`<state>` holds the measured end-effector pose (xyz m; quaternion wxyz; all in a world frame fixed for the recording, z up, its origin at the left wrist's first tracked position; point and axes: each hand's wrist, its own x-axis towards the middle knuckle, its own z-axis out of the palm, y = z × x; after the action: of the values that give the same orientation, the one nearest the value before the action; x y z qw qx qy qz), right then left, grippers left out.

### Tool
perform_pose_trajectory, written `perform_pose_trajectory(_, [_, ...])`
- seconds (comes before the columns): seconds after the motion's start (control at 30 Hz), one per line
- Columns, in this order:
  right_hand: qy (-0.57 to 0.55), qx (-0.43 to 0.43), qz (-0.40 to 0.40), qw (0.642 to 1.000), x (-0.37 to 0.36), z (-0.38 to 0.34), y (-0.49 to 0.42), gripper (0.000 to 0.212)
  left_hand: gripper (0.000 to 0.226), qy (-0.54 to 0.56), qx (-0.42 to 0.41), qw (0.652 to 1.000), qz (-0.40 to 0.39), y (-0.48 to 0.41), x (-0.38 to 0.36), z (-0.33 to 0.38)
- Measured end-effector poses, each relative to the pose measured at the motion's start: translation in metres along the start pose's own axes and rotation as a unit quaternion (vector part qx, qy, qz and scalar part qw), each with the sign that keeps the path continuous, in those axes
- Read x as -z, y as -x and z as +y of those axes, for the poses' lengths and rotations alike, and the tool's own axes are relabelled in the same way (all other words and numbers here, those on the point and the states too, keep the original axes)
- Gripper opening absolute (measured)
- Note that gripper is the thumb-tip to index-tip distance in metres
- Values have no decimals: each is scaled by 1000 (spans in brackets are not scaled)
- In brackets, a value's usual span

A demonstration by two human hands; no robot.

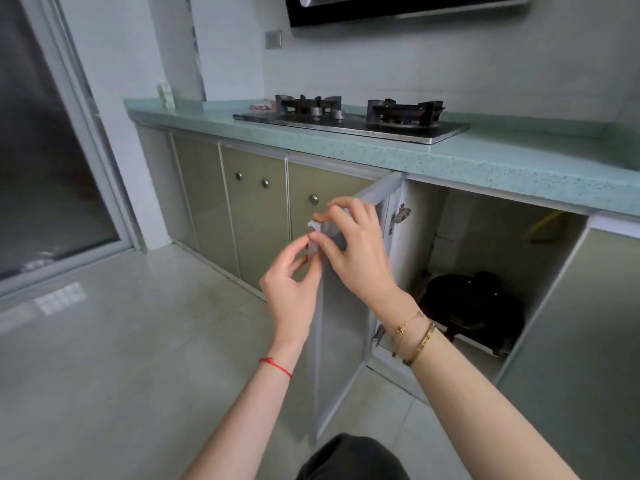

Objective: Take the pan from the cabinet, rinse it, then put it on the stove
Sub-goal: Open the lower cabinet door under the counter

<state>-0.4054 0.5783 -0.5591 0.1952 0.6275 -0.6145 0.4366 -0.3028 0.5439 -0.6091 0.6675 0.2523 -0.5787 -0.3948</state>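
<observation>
A black pan (474,306) lies on the floor of the open cabinet (491,237) under the counter, low at the right. The cabinet door (346,327) stands swung out toward me. Both hands are at the door's free edge near its top. My left hand (294,282) pinches the edge from the left. My right hand (353,247) grips the same edge from the inner side, fingers curled over it. The two-burner gas stove (349,121) sits on the teal counter above. No sink is in view.
The teal countertop (485,157) overhangs the cabinet opening. Closed olive cabinet doors (256,209) run to the left, another at the far right. A glass sliding door (45,161) stands at the left. A range hood (398,8) hangs above. My dark-clothed knee (349,459) is at the bottom.
</observation>
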Motion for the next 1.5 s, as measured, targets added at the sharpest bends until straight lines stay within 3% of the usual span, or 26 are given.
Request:
perform_pose_trajectory(0.17, [22, -11, -3, 1000, -37, -11, -23, 24, 27, -70, -31, 997, 29, -31, 19, -18])
perform_pose_trajectory(0.5, [-9, -35, -8, 999, -55, -11, -39, 27, 35, -9, 31, 999, 24, -44, 27, -19])
perform_pose_trajectory(0.8, [-96, -37, 21, 994, -34, 8, -19, 31, 25, -25, -32, 998, 42, -18, 15, -2])
perform_pose_trajectory(1.13, [28, -177, 140, 974, 58, 92, 25, 24, 24, 49, 92, 976, -193, 4, -76, -11])
perform_pose_trajectory(1.5, [177, -294, 219, 913, 166, 168, 86, 27, 29, 79, 145, 878, -450, 56, -236, -15])
